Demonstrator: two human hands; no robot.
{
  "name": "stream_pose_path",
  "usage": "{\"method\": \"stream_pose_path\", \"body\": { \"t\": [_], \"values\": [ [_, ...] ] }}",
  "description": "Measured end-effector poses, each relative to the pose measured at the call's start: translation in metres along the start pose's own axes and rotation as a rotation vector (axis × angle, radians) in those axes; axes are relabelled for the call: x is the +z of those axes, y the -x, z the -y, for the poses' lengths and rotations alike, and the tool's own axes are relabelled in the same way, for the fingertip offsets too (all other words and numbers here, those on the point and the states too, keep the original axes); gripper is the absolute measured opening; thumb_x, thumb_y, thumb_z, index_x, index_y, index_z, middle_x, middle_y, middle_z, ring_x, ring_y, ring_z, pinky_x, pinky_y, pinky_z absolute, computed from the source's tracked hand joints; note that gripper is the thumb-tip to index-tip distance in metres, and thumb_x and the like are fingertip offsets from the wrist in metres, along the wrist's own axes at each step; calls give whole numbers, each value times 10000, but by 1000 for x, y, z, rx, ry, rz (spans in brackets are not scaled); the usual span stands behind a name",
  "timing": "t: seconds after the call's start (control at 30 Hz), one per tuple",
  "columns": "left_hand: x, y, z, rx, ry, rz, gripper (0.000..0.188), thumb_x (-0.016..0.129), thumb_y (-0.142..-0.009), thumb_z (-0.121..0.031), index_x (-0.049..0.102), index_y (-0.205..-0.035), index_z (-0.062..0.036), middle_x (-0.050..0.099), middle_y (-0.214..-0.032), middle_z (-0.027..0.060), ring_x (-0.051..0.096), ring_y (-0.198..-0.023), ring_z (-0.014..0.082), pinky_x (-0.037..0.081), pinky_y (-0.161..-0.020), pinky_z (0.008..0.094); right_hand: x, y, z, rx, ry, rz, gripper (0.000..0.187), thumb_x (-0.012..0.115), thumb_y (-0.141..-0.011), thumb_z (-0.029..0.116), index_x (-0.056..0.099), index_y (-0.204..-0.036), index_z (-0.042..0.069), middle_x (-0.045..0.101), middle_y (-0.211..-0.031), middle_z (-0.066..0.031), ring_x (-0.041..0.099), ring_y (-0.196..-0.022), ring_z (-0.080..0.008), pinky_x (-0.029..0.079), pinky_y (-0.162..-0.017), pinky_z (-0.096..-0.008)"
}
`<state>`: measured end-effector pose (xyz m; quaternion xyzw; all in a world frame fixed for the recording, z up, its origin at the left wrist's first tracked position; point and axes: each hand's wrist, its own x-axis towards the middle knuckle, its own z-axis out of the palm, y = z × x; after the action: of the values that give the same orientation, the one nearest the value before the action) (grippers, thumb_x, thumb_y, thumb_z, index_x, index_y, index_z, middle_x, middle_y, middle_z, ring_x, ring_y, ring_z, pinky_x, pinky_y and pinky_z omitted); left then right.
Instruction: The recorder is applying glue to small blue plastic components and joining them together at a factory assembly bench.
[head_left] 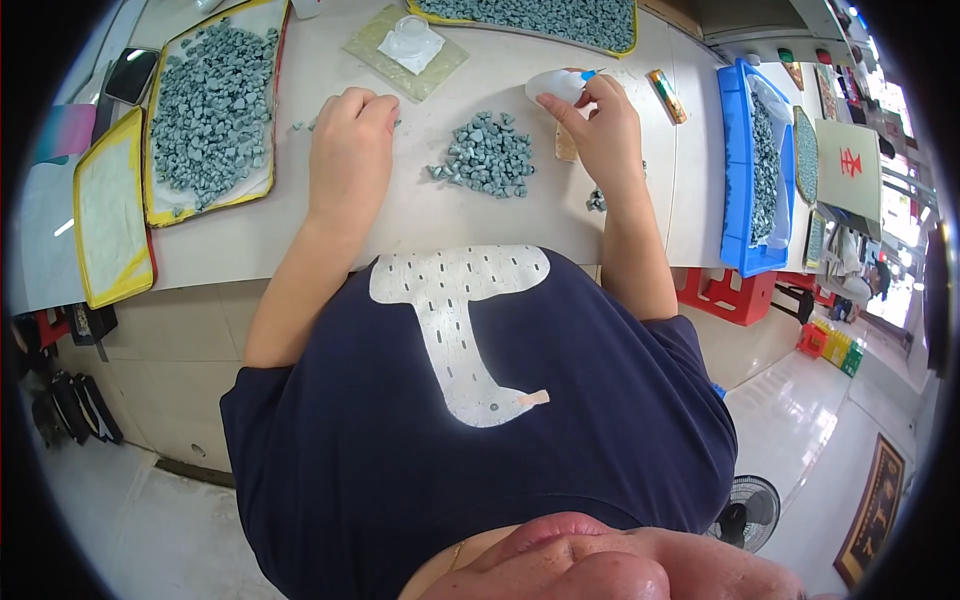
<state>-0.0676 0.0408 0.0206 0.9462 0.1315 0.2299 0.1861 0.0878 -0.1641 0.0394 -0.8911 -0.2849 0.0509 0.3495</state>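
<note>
In my right hand (607,125) is a small white squeeze bottle (552,87) with a blue tip, gripped between thumb and fingers above the table. My left hand (352,145) rests on the table with its fingers curled down; whatever they may hold is hidden beneath them. A few small grey-green stone-like pieces (311,124) peek out beside that hand. Between my two hands lies a loose pile of the same pieces (487,156). A small tan block (566,142) sits by my right wrist, and some more pieces (597,200) lie near my right forearm.
A yellow-edged tray (151,205) of pieces stands at left, beside another tray (112,210). Another filled tray (625,52) is at the back, near a clear cup (410,42) on a yellowish sheet. A printed tube (667,97) and blue bin (737,165) are at right.
</note>
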Motion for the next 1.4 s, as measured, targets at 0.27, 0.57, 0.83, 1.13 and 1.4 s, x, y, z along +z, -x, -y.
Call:
{"method": "stream_pose_path", "body": {
  "t": [0.27, 0.57, 0.83, 1.13, 1.4],
  "values": [
    [-10, -2, -22, -673, 1376, 266, 106, 613, -890, -74, 632, -938, 18, 618, -922, 66, 514, -688, 126, 433, -610, 244, -5, 17, 16, 29, -419, 3, 283, 743, -789, 138, 642, -1036, 42, 628, -962, -92, 600, -858, -179, 480, -722, -275],
    [1, 2, -10, -782, 2111, 363, 161, 568, -924, -81, 561, -1060, 6, 591, -924, 61, 470, -713, 108, 398, -615, 241, -16, 17, 26, -528, -34, -155, 439, 803, -644, 125, 679, -1063, 80, 616, -949, -85, 600, -845, -213, 500, -703, -294],
    [1, 5, -11, -776, 2186, 520, 114, 532, -944, -96, 537, -1017, -9, 564, -909, 46, 445, -731, 113, 386, -627, 238, -13, 20, 37, -576, 198, -257, 433, 801, -602, 89, 712, -1021, 146, 619, -915, -35, 582, -826, -182, 448, -724, -314],
    [1, 7, -9, -789, 2196, 546, 126, 519, -949, -96, 527, -1039, -7, 559, -915, 42, 440, -736, 114, 382, -636, 239, -16, 21, 44, -612, 287, -267, 420, 783, -601, 110, 717, -1009, 183, 622, -880, 24, 570, -836, -137, 372, -791, -309],
    [0, 7, -8, -799, 2146, 545, 137, 529, -947, -108, 527, -1046, -14, 557, -915, 37, 441, -738, 112, 386, -637, 243, -17, 22, 47, -622, 329, -273, 424, 773, -595, 99, 719, -1005, 188, 616, -875, 26, 569, -833, -138, 365, -786, -311]
  ]
}}
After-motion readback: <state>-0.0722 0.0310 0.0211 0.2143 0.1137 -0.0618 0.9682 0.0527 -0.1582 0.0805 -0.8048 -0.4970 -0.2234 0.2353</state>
